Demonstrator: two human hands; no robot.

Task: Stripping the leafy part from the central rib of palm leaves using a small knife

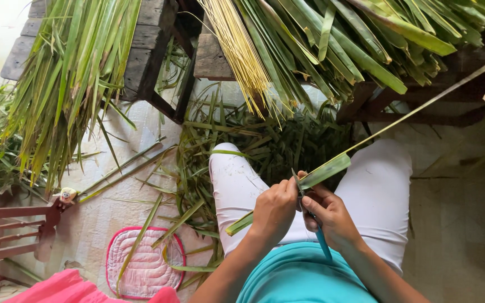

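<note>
Left hand [274, 209] closed around a green leaf [324, 171] lying over the lap, right hand [330, 216] gripping a blue-handled knife [316, 229] (blade at the leaf), cut leaves [265, 143] littering the floor beyond, yellow ribs [237, 47] on the bench [211, 59] farthest.

Knife blade [298, 182] hidden by left hand [275, 209] — leaf [332, 167] overruns frame.

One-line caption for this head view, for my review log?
Seated person's left hand steadies a long green palm leaf while the right hand works a blue-handled knife along it.
</note>
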